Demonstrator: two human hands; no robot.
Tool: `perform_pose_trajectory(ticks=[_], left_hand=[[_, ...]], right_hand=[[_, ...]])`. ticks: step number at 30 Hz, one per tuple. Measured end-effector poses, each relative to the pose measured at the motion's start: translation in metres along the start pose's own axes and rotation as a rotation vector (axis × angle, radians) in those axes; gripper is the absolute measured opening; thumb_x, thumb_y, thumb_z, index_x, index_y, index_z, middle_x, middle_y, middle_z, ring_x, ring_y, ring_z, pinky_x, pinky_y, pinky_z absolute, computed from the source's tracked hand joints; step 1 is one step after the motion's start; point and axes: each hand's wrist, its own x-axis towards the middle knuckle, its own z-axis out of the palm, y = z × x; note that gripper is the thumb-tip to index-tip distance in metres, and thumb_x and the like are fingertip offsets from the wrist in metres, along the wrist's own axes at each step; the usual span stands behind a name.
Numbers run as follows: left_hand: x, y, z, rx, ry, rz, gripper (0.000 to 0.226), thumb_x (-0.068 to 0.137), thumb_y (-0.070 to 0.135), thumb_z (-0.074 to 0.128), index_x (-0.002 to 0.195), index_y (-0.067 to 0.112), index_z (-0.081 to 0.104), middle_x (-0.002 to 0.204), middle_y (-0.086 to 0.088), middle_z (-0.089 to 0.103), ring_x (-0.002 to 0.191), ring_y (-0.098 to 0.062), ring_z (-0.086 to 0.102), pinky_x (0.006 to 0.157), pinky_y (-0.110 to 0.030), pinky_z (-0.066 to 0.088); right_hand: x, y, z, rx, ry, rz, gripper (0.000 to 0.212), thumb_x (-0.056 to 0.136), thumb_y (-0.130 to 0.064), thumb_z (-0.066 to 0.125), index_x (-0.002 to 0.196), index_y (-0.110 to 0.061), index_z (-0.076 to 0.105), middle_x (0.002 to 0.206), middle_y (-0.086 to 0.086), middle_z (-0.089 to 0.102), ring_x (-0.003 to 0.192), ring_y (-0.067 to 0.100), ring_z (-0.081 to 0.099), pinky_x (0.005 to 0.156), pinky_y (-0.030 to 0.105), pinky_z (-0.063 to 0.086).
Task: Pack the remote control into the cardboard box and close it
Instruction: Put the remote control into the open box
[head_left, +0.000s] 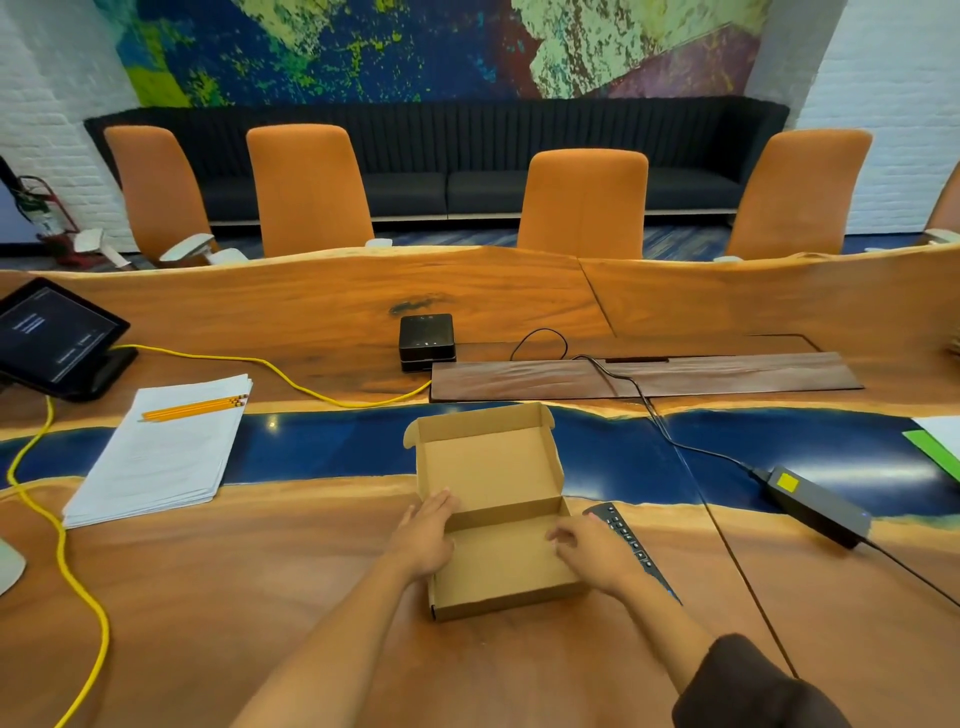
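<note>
A brown cardboard box (498, 566) lies open on the wooden table, its lid (485, 462) folded back away from me and its tray empty. My left hand (423, 538) rests flat against the box's left wall, fingers straight. My right hand (592, 553) sits at the right wall, fingers curled over the edge. A black remote control (626, 538) lies on the table just right of the box, partly hidden under my right hand and forearm.
A stack of paper (161, 457) with yellow pencils (195, 408) lies at left, beside a tablet on a stand (57, 338). A yellow cable (62, 545) loops along the left. A black power adapter (815, 506) and its cord lie at right. A small black device (427, 342) sits behind.
</note>
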Motion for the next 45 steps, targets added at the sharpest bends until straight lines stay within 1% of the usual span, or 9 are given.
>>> perform_pose_trajectory(ticks=[4, 8, 12, 16, 20, 25, 29, 34, 45], left_hand=[[-0.005, -0.007, 0.005, -0.038, 0.246, -0.007, 0.057, 0.091, 0.012, 0.046, 0.145, 0.024, 0.031, 0.152, 0.004, 0.034, 0.140, -0.018, 0.029, 0.117, -0.033, 0.023], [-0.011, -0.011, 0.008, -0.044, 0.370, -0.031, 0.056, 0.089, 0.013, 0.050, 0.142, 0.023, 0.034, 0.143, 0.004, 0.043, 0.129, -0.016, 0.043, 0.109, -0.032, 0.038], [-0.014, -0.011, 0.010, -0.027, 0.454, -0.062, 0.053, 0.088, 0.015, 0.053, 0.139, 0.021, 0.038, 0.136, 0.002, 0.045, 0.119, -0.016, 0.050, 0.101, -0.030, 0.045], [-0.015, -0.011, 0.010, -0.117, 0.429, -0.126, 0.047, 0.090, 0.021, 0.053, 0.135, 0.021, 0.040, 0.131, -0.001, 0.048, 0.110, -0.018, 0.056, 0.089, -0.032, 0.050], [-0.014, -0.012, 0.013, -0.272, 0.299, -0.221, 0.053, 0.092, 0.028, 0.050, 0.140, 0.025, 0.028, 0.135, -0.004, 0.045, 0.110, -0.024, 0.058, 0.080, -0.033, 0.048], [-0.013, -0.017, 0.018, -0.294, 0.140, -0.236, 0.047, 0.095, 0.028, 0.039, 0.141, 0.024, 0.030, 0.124, -0.006, 0.062, 0.111, -0.026, 0.058, 0.093, -0.042, 0.050], [-0.013, -0.014, 0.018, -0.333, 0.112, -0.207, 0.051, 0.095, 0.021, 0.036, 0.144, 0.027, 0.027, 0.130, -0.006, 0.060, 0.117, -0.028, 0.056, 0.096, -0.039, 0.048], [-0.014, -0.012, 0.019, -0.345, 0.093, -0.178, 0.051, 0.094, 0.020, 0.032, 0.144, 0.030, 0.028, 0.135, -0.005, 0.056, 0.122, -0.028, 0.052, 0.097, -0.038, 0.046], [-0.019, -0.015, 0.018, -0.387, 0.071, -0.169, 0.055, 0.097, 0.020, 0.036, 0.149, 0.032, 0.019, 0.135, -0.002, 0.057, 0.122, -0.023, 0.052, 0.101, -0.039, 0.045]], right_hand=[[-0.006, 0.021, -0.009, -0.095, 0.298, 0.093, 0.028, 0.090, -0.022, 0.050, 0.117, -0.020, 0.057, 0.121, 0.003, 0.061, 0.114, 0.021, 0.050, 0.093, 0.033, 0.044], [-0.016, 0.038, -0.003, -0.154, 0.309, 0.266, 0.052, 0.085, -0.032, 0.060, 0.131, -0.017, 0.042, 0.132, 0.005, 0.050, 0.123, 0.022, 0.043, 0.102, 0.033, 0.037], [-0.026, 0.046, 0.010, -0.211, 0.280, 0.395, 0.061, 0.083, -0.041, 0.063, 0.131, -0.012, 0.038, 0.132, 0.007, 0.048, 0.124, 0.022, 0.043, 0.104, 0.032, 0.037], [-0.032, 0.049, 0.015, -0.275, 0.246, 0.466, 0.050, 0.088, -0.034, 0.056, 0.128, -0.010, 0.038, 0.133, 0.008, 0.049, 0.124, 0.022, 0.045, 0.104, 0.030, 0.037], [-0.033, 0.050, 0.015, -0.297, 0.198, 0.491, 0.044, 0.091, -0.027, 0.050, 0.130, -0.010, 0.037, 0.134, 0.008, 0.049, 0.125, 0.022, 0.045, 0.102, 0.031, 0.038], [-0.029, 0.048, 0.012, -0.246, 0.198, 0.499, 0.047, 0.089, -0.030, 0.054, 0.130, -0.010, 0.041, 0.132, 0.009, 0.049, 0.123, 0.024, 0.044, 0.102, 0.034, 0.038], [-0.023, 0.035, 0.004, -0.194, 0.350, 0.427, 0.046, 0.086, -0.029, 0.058, 0.126, -0.012, 0.044, 0.123, 0.008, 0.053, 0.115, 0.023, 0.048, 0.096, 0.035, 0.041], [-0.005, 0.011, -0.011, -0.112, 0.543, 0.233, 0.048, 0.082, -0.029, 0.063, 0.125, -0.016, 0.047, 0.119, 0.005, 0.056, 0.111, 0.021, 0.049, 0.093, 0.034, 0.040], [0.002, -0.016, 0.019, -0.386, 0.196, -0.268, 0.058, 0.080, -0.018, 0.054, 0.136, -0.020, 0.040, 0.129, -0.001, 0.051, 0.118, 0.020, 0.045, 0.102, 0.032, 0.030]])
